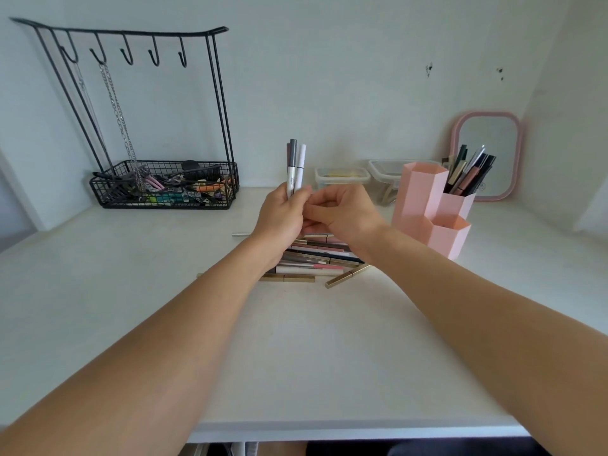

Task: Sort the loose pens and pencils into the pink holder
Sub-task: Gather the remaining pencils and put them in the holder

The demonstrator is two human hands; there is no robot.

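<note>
You've got a matt pink plastic hexagon holder (418,199) w/ smooth walls; left of it, a black wire-metal basket rack (164,189); behind it, clear glossy plastic tubs (342,177).

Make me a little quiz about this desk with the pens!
1. True or false: the left hand holds pens upright.
2. Which holder cup already has pens: A tallest, B middle, C shortest?
3. Fill in: the loose pile lies on the desk under the ____.

Key: 1 true. 2 B. 3 hands; the right hand pinches near the held pens' lower ends.
</note>
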